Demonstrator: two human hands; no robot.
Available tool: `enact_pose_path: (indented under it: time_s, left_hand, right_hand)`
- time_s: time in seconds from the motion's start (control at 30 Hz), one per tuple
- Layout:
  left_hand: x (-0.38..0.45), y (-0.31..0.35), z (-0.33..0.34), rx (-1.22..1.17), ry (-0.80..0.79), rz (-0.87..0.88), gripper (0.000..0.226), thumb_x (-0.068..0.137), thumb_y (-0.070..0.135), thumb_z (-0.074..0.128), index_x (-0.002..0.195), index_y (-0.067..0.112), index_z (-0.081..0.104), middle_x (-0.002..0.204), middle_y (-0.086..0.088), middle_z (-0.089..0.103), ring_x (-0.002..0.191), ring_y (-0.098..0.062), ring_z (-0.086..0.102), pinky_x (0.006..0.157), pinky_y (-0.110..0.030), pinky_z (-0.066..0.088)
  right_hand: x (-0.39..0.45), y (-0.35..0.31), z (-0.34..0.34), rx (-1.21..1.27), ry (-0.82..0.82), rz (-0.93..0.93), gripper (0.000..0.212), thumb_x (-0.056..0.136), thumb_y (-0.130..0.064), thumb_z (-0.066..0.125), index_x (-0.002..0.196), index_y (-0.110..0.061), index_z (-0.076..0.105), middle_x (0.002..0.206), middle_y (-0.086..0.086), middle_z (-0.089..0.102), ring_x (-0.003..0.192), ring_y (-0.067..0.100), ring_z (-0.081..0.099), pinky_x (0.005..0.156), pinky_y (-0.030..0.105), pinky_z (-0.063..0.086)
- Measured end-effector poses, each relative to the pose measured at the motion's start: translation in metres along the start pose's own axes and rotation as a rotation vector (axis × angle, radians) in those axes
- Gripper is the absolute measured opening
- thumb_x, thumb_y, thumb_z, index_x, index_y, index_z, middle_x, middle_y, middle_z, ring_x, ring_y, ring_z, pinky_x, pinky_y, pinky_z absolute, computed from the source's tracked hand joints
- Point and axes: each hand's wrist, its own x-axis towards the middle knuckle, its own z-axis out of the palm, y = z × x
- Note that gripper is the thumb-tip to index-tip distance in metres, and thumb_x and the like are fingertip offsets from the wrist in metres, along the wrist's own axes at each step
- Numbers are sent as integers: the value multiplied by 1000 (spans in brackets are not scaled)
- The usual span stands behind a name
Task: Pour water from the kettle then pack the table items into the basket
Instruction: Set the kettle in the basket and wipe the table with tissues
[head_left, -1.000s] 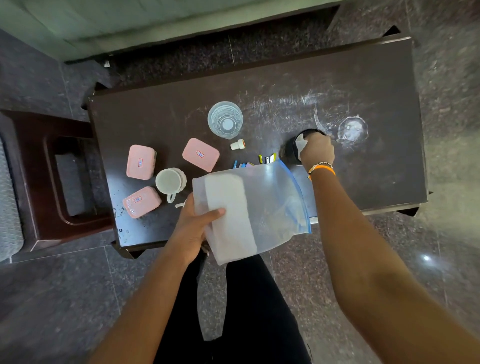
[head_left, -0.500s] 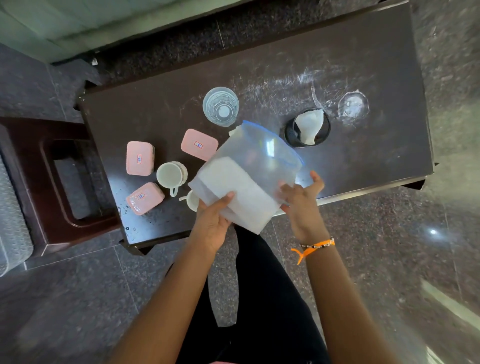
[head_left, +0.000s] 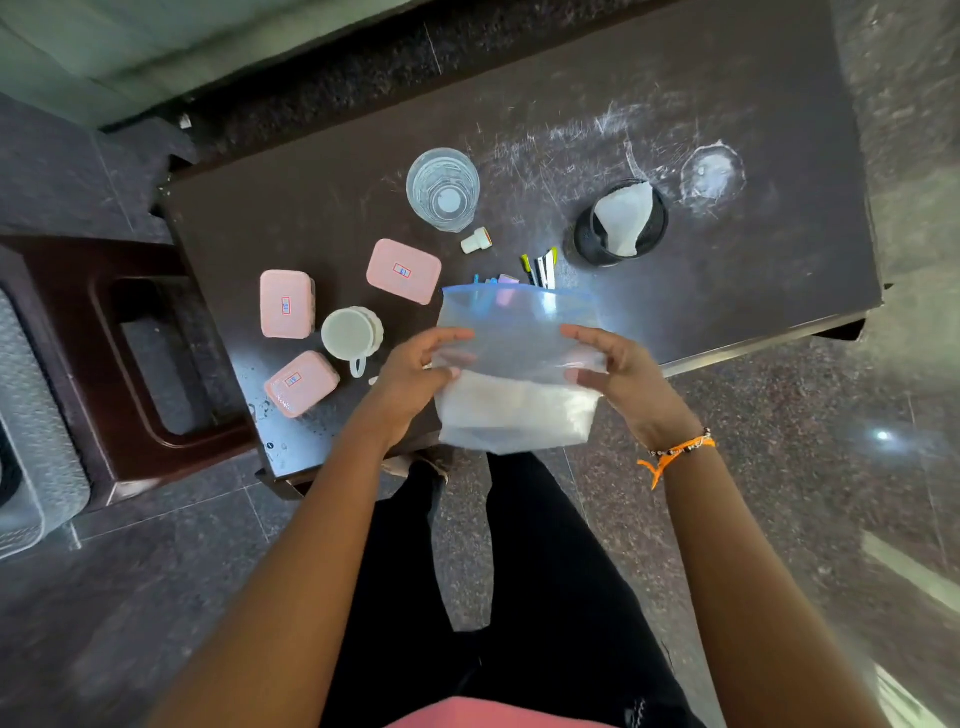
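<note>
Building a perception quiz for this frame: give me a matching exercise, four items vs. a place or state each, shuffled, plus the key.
Items
1. plastic bag
2. clear glass
3. black cup
4. white mug

States
A. sits among three pink boxes, handle toward the person
B. stands on the table's far side, next to a small white cap
C. held by both hands above the table's near edge
D. has white paper stuffed in it

Pairs: 1-C, 2-B, 3-D, 4-A
</note>
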Motion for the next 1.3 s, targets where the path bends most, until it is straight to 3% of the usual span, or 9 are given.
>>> enact_pose_path:
  time_s: [0.1, 0.23, 0.3, 0.47, 0.57, 0.83, 1.03, 1.13, 1.3]
  left_hand:
    - [-1, -2, 3, 112, -9, -26, 52, 75, -9, 65, 122, 12, 59, 107, -5, 62, 86, -6, 59, 78, -16, 47]
    - [8, -3, 8, 511, 132, 13, 32, 73, 10, 73, 105, 14, 69, 101, -4, 56, 87, -16, 52, 75, -23, 40]
    - [16, 0, 10, 568, 238, 6, 22, 77, 22, 72, 97, 12, 69, 98, -5, 47, 86, -19, 52, 77, -28, 39]
    - [41, 11, 11, 553, 400, -95, 23, 88, 29, 58, 83, 7, 56, 91, -14, 61, 80, -24, 52, 69, -31, 38]
    - [55, 14, 14, 313, 425, -162, 32, 88, 17, 53, 119, 7, 52, 112, -12, 65, 97, -27, 61, 88, -33, 47]
    - [72, 40, 62, 280, 37, -26, 37, 92, 4, 46, 128, 13, 49, 122, -15, 60, 98, -26, 66, 80, -26, 48]
    - [88, 77, 99, 268, -62, 67, 60, 90, -3, 47, 144, 19, 30, 141, -5, 47, 126, -18, 45, 74, -5, 40]
    - [93, 84, 104, 221, -92, 63, 62, 91, -7, 39, 146, 19, 26, 149, -5, 37, 134, -19, 40, 101, -27, 36]
    - [102, 86, 107, 272, -115, 60, 65, 89, -11, 35, 145, 23, 29, 151, -4, 34, 135, -19, 39, 103, -28, 36]
  right_hand:
    - [3, 7, 3, -269, 76, 57, 62, 66, 8, 76, 123, -7, 59, 118, 11, 61, 106, 19, 55, 93, 24, 40]
    - [6, 9, 12, -527, 291, 53, 14, 71, -6, 76, 77, -13, 67, 106, 26, 57, 96, 36, 56, 85, 34, 41]
    - [15, 13, 11, -486, 302, 81, 35, 74, -12, 75, 60, -28, 47, 94, 20, 54, 85, 30, 52, 75, 34, 39]
    - [53, 10, 15, -433, 346, 101, 16, 79, -16, 70, 90, -8, 61, 81, 9, 54, 83, 31, 57, 65, 27, 35]
    - [79, 8, 16, -384, 397, 90, 27, 83, -4, 60, 109, 1, 56, 89, 11, 58, 94, 35, 60, 82, 36, 44]
    - [80, -25, -18, -145, 989, -138, 21, 87, -4, 52, 106, 3, 55, 102, 19, 65, 91, 31, 61, 79, 29, 43]
    - [102, -63, -43, -615, 749, -98, 35, 86, -16, 56, 118, -4, 49, 113, 16, 65, 107, 34, 59, 85, 38, 45]
    - [111, -71, -38, -791, 656, 12, 42, 85, -18, 62, 119, -1, 45, 121, 22, 59, 112, 42, 57, 86, 43, 48]
    - [116, -71, -32, -737, 736, 75, 38, 85, -13, 61, 118, -2, 46, 122, 19, 58, 112, 40, 57, 83, 43, 50]
